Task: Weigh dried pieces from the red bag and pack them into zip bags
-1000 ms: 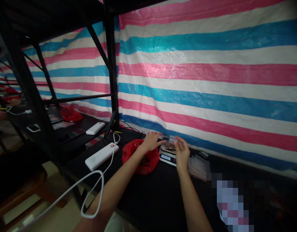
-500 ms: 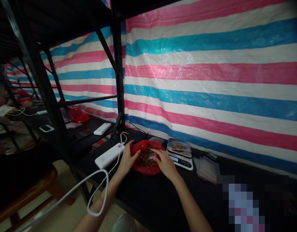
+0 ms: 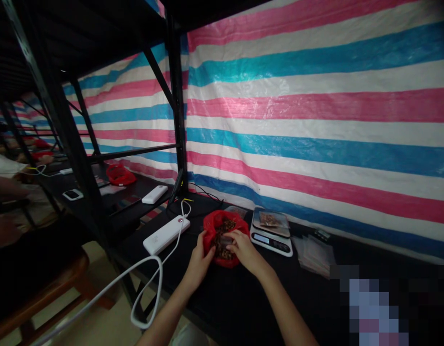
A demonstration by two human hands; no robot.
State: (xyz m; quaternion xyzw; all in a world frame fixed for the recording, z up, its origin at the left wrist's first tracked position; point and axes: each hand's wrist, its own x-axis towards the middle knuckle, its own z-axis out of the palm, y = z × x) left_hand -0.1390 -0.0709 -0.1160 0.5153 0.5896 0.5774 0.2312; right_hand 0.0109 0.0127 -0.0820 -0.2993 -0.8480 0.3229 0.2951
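A red plastic bag (image 3: 211,222) stands with its mouth wide, full of small brown pieces (image 3: 223,254) that look like nuts or dried seeds. My left hand (image 3: 200,258) pinches the bag's near left rim, thumb inside and fingers outside. Over the right side of the mouth, my right hand (image 3: 245,250) has its fingers closed on a small clear plastic container (image 3: 226,241), low among the brown pieces. To the right is a white digital scale (image 3: 270,243), its display lit. A clear packet of brown pieces (image 3: 270,219) lies on its pan.
Flat clear bags (image 3: 313,254) lie right of the scale. A white power bank (image 3: 166,235) with a looping white cable (image 3: 149,258) is on the left. Black frame posts (image 3: 178,105) rise behind. Another red bag (image 3: 120,175) and a seated person are farther left.
My left hand has moved nearer and right, closing on the bag's rim. The bag's mouth has narrowed. My right hand has lowered slightly with the clear container, deeper among the brown pieces.
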